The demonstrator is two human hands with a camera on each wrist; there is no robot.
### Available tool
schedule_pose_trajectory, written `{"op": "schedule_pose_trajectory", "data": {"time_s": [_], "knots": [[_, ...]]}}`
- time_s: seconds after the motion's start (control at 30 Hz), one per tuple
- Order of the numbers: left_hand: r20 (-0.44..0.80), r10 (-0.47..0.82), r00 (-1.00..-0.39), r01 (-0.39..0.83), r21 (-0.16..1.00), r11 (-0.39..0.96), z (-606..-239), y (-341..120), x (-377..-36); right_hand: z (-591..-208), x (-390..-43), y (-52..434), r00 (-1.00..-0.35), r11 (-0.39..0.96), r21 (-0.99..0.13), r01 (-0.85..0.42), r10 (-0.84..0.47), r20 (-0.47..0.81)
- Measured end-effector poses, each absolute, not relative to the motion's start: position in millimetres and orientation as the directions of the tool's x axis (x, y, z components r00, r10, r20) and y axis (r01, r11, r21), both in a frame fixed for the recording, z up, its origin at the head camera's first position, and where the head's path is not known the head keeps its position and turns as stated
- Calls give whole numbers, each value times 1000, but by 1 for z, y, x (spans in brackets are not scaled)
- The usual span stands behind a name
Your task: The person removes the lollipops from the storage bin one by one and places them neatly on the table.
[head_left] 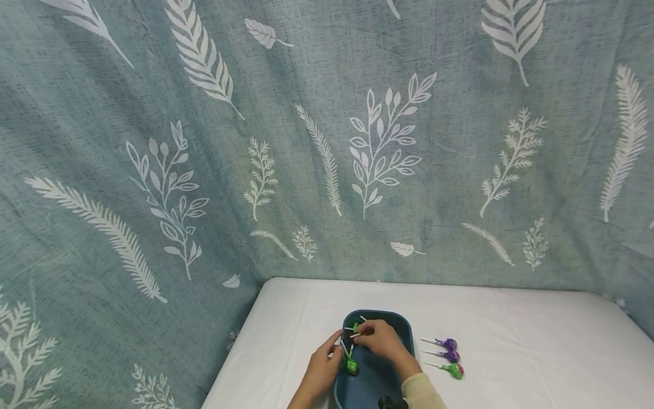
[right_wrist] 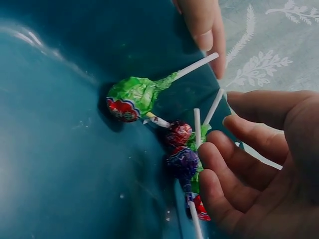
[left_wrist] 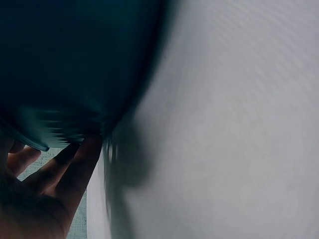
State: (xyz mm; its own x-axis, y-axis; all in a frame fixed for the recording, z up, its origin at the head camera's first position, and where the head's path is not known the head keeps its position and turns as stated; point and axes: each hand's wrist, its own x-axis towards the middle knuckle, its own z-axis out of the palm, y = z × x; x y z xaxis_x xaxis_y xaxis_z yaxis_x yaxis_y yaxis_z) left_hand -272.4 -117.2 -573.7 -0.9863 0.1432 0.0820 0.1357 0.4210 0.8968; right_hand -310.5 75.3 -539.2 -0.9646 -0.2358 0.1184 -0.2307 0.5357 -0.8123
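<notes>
A dark blue tray [head_left: 375,378] holds several wrapped lollipops along its left side. My left hand [head_left: 322,363] grips that side's rim, with fingers [left_wrist: 79,167] along the outer wall and the thumb over the edge. My right hand [right_wrist: 264,154] is inside the tray, fingers loosely bent and thumb apart from them, its fingertips right at the lollipop sticks. Nearest to these fingertips lie a purple lollipop [right_wrist: 182,163] and a red lollipop [right_wrist: 178,133]. A larger green lollipop [right_wrist: 132,97] lies with its stick pointing at the left hand. Other green wrappers are partly hidden behind the right fingers.
Right of the tray, two purple lollipops [head_left: 449,343] and a green lollipop [head_left: 455,370] lie in a column on the white table [head_left: 536,352], sticks to the left. A leaf-patterned curtain [head_left: 327,170] hangs behind the table and along its left side.
</notes>
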Motion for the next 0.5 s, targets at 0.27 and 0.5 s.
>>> {"op": "schedule_pose_trajectory", "data": {"time_s": [0.27,0.5], "knots": [[86,149,-985,141,898,417,-573,-117,-273,-546,-313,75,-935,529,-799,-287,-335,114],[101,149,-984,156,889,430,-574,-117,-272,-549,-310,76,-865,421,-857,-297,-499,54]]}}
